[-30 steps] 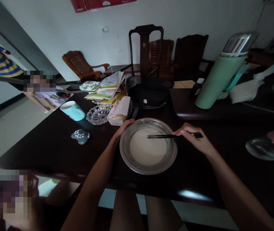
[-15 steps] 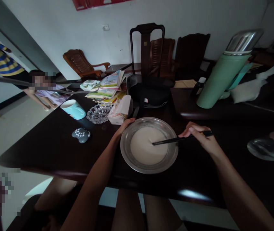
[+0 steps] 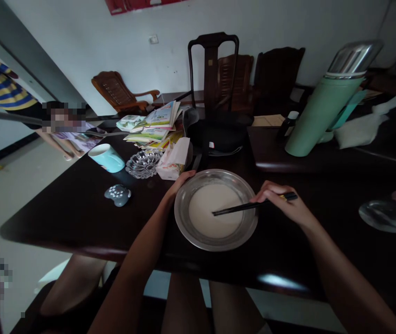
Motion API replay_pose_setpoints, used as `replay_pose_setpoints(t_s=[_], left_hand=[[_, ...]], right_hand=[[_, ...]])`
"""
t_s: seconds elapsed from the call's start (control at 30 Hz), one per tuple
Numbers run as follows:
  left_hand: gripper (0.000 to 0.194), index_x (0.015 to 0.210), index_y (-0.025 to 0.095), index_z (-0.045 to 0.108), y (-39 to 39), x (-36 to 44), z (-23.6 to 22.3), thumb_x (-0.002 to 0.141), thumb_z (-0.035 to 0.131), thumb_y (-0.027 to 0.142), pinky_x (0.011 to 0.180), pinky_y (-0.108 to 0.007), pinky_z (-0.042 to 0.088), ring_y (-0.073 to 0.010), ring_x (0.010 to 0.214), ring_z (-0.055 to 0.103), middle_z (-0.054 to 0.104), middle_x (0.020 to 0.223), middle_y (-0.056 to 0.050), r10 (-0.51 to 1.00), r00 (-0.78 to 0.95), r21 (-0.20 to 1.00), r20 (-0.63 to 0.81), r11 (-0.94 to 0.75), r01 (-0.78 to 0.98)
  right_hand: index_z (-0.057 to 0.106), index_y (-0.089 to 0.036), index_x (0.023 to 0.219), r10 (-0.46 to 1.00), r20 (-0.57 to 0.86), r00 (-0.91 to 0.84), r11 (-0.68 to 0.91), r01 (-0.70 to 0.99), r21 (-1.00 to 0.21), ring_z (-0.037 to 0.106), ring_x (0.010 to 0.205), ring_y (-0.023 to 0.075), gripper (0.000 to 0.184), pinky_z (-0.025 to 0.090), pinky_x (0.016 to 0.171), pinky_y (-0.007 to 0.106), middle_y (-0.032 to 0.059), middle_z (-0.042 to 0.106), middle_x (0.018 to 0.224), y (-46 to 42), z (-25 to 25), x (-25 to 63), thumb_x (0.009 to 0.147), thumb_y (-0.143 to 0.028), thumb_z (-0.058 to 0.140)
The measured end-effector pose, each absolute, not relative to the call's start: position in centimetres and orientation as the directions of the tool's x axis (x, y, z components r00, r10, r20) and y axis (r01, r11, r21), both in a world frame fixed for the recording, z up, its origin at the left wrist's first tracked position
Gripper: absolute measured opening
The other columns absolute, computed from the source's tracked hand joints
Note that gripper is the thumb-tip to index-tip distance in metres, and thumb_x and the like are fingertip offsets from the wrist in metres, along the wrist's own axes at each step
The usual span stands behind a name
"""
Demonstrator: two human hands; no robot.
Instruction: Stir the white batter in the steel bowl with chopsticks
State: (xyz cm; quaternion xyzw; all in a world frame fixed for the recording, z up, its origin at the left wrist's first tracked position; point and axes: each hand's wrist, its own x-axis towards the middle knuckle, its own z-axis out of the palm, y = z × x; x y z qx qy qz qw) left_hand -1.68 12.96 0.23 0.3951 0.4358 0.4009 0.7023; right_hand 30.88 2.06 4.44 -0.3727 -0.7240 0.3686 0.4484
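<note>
A steel bowl [image 3: 181,218] stands near the front edge of the dark table, holding a pale, milky batter [image 3: 211,204]. My left hand [image 3: 183,180] grips the bowl's upper left rim, its thumb along the top; the other fingers are hidden behind the bowl. Black chopsticks [image 3: 239,207] are pinched in my right hand [image 3: 277,197], just right of the bowl. They slant down to the left over the rim, and their tips dip into the batter near its middle.
Left of the bowl are a tissue pack [image 3: 173,162], a glass dish [image 3: 144,164], a light-blue mug [image 3: 107,157] and a grey paw-shaped object [image 3: 117,195]. Booklets [image 3: 159,123] and a black bag [image 3: 218,134] lie behind. A green thermos [image 3: 323,111] stands back right. People are at the left.
My right hand has moved a little to the left with the chopsticks, and their tips have shifted left through the batter. My left hand and the bowl stay in place.
</note>
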Motion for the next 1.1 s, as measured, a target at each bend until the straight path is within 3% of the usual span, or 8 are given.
replay_pose_setpoints(t_s=[0.13, 0.27, 0.37, 0.5, 0.67, 0.77, 0.9, 1.1], left_hand=[[0.02, 0.071, 0.017, 0.061, 13.0, -1.7, 0.2, 0.071, 0.07, 0.035, 0.054, -0.024, 0.04, -0.0123, 0.056, 0.054, 0.059, 0.06, 0.003, 0.917, 0.274, 0.918, -0.289, 0.347, -0.192], [0.02, 0.069, 0.018, 0.059, 13.0, -1.5, 0.3, 0.072, 0.069, 0.035, 0.055, -0.024, 0.04, -0.012, 0.056, 0.054, 0.058, 0.06, 0.003, 0.928, 0.262, 0.933, -0.264, 0.315, -0.175], [0.02, 0.069, 0.018, 0.059, 13.0, -1.4, 0.4, 0.072, 0.069, 0.035, 0.055, -0.024, 0.04, -0.0121, 0.057, 0.054, 0.06, 0.061, 0.002, 0.933, 0.257, 0.939, -0.252, 0.3, -0.166], [0.021, 0.069, 0.018, 0.06, 13.0, -1.5, 0.5, 0.071, 0.07, 0.036, 0.054, -0.025, 0.039, -0.0134, 0.057, 0.054, 0.06, 0.061, 0.001, 0.931, 0.261, 0.939, -0.256, 0.304, -0.162], [0.022, 0.073, 0.019, 0.063, 12.7, -1.5, 0.6, 0.072, 0.069, 0.04, 0.055, -0.026, 0.04, -0.015, 0.06, 0.056, 0.062, 0.062, 0.0, 0.925, 0.27, 0.936, -0.267, 0.316, -0.157], [0.023, 0.072, 0.018, 0.062, 12.6, -1.4, 0.7, 0.071, 0.069, 0.039, 0.055, -0.026, 0.04, -0.0142, 0.059, 0.055, 0.061, 0.063, 0.0, 0.922, 0.276, 0.936, -0.27, 0.319, -0.148], [0.022, 0.069, 0.018, 0.059, 12.6, -1.3, 0.7, 0.071, 0.069, 0.037, 0.055, -0.024, 0.039, -0.0119, 0.057, 0.052, 0.059, 0.063, 0.002, 0.93, 0.267, 0.94, -0.254, 0.303, -0.16], [0.023, 0.064, 0.02, 0.054, 13.0, -1.4, 0.6, 0.071, 0.067, 0.038, 0.052, -0.023, 0.036, -0.0103, 0.054, 0.047, 0.053, 0.058, 0.003, 0.922, 0.297, 0.939, -0.249, 0.304, -0.158]], right_hand=[[0.076, -0.025, 0.087, 0.86, 0.396, -0.322, 0.486, 0.279, -0.828, 0.069, 0.088, 0.022, 0.02, 0.051, 0.079, 0.036, 0.0054, 0.077, 0.093, 2.2, 4.3, 30.5, 0.092, -0.039, 0.062], [0.073, -0.023, 0.074, 0.911, 0.368, -0.185, 0.405, 0.242, -0.881, 0.071, 0.077, 0.0205, 0.033, 0.052, 0.075, 0.034, 0.0041, 0.075, 0.078, 2.2, 4.5, 31.6, 0.095, -0.042, 0.056], [0.073, -0.023, 0.073, 0.902, 0.348, -0.256, 0.407, 0.231, -0.884, 0.07, 0.074, 0.021, 0.037, 0.053, 0.072, 0.034, 0.0053, 0.074, 0.076, 2.1, 4.7, 31.3, 0.095, -0.046, 0.055], [0.076, -0.025, 0.087, 0.857, 0.375, -0.353, 0.483, 0.295, -0.825, 0.068, 0.085, 0.0226, 0.024, 0.053, 0.079, 0.038, 0.0062, 0.077, 0.092, 2.2, 4.4, 30.4, 0.092, -0.043, 0.06], [0.073, -0.024, 0.073, 0.901, 0.397, -0.175, 0.431, 0.244, -0.869, 0.069, 0.075, 0.0205, 0.034, 0.051, 0.074, 0.035, 0.0044, 0.075, 0.077, 2.2, 4.4, 31.6, 0.095, -0.042, 0.055], [0.072, -0.023, 0.071, 0.896, 0.372, -0.244, 0.419, 0.188, -0.888, 0.069, 0.071, 0.0196, 0.038, 0.052, 0.07, 0.033, 0.0043, 0.073, 0.073, 2.0, 4.5, 31.4, 0.097, -0.043, 0.052], [0.075, -0.024, 0.085, 0.847, 0.394, -0.355, 0.495, 0.261, -0.829, 0.069, 0.083, 0.022, 0.024, 0.053, 0.076, 0.037, 0.0059, 0.077, 0.09, 2.0, 4.5, 30.2, 0.093, -0.041, 0.059], [0.072, -0.022, 0.07, 0.913, 0.383, -0.143, 0.407, 0.222, -0.886, 0.071, 0.073, 0.021, 0.037, 0.053, 0.072, 0.035, 0.005, 0.073, 0.073, 2.1, 4.6, 31.8, 0.095, -0.044, 0.054]])
